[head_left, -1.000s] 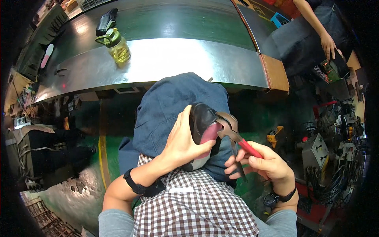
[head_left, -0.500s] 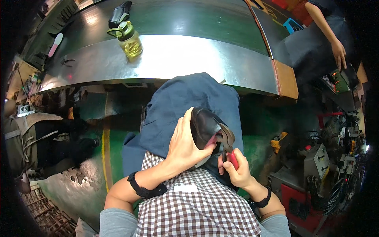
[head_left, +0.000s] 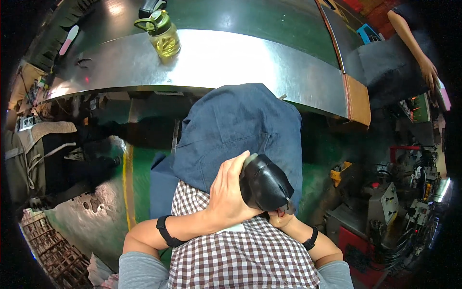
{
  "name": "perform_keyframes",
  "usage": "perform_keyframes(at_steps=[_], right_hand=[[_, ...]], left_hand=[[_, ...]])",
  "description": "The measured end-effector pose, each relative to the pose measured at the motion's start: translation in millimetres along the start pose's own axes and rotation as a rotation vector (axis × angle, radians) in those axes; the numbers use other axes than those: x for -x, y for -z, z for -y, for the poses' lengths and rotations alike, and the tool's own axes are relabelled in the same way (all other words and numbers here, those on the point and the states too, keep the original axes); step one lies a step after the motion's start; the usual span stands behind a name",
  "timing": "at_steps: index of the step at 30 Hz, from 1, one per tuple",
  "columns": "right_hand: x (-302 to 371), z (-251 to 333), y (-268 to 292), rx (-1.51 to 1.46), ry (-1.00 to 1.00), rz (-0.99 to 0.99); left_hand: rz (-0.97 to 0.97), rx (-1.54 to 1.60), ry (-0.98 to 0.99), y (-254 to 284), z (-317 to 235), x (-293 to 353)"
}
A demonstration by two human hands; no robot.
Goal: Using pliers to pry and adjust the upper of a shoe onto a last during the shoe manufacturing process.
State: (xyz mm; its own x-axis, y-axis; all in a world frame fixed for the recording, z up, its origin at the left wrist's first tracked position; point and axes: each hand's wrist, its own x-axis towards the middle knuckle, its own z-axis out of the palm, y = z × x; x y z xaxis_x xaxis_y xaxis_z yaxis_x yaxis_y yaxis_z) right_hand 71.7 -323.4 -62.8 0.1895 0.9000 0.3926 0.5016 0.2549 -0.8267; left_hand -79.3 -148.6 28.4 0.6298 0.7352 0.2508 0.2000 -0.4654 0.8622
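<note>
A black leather shoe (head_left: 268, 183) is held above my lap, its glossy upper turned up toward me. My left hand (head_left: 230, 192) wraps its left side, fingers along the far edge and thumb underneath. At the shoe's lower right, my right hand (head_left: 281, 219) is closed and largely hidden behind it. Beside those fingers, the metal jaws of pincers (head_left: 289, 208) show against the shoe's edge. The red handle is mostly out of sight in that hand. Dark blue cloth (head_left: 240, 113) and a checked apron (head_left: 240, 257) cover my lap.
Ahead runs a green conveyor belt (head_left: 260, 19) with a metal ledge (head_left: 308, 72). On it are a yellow-green bottle (head_left: 166, 43), another black shoe (head_left: 150, 6) and a pink-and-white shoe sole (head_left: 69, 40). A machine (head_left: 385, 202) stands right; co-workers are at both sides.
The shoe has turned over and come lower and closer, so its black upper faces me. My right hand and the pincers have gone behind it. The right-hand co-worker now holds something pink.
</note>
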Motion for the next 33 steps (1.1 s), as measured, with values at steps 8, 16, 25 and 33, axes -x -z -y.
perform_keyframes(at_steps=[8,16,25,33], right_hand=[[-19.3,2.0,-11.7,-1.001,-0.632,0.126],[-20.5,1.6,-16.1,-0.263,-0.129,-0.088],[-89.5,50.7,56.8,-0.521,-0.671,0.346],[-77.3,44.5,65.0,-0.643,-0.704,0.383]], left_hand=[[-0.042,-0.024,-0.073,-6.3,3.2,-0.1],[-0.031,-0.009,-0.015,-2.3,1.9,-2.2],[0.130,0.168,0.373,26.2,34.7,-24.2],[0.101,0.269,0.430,27.6,31.9,-12.4]])
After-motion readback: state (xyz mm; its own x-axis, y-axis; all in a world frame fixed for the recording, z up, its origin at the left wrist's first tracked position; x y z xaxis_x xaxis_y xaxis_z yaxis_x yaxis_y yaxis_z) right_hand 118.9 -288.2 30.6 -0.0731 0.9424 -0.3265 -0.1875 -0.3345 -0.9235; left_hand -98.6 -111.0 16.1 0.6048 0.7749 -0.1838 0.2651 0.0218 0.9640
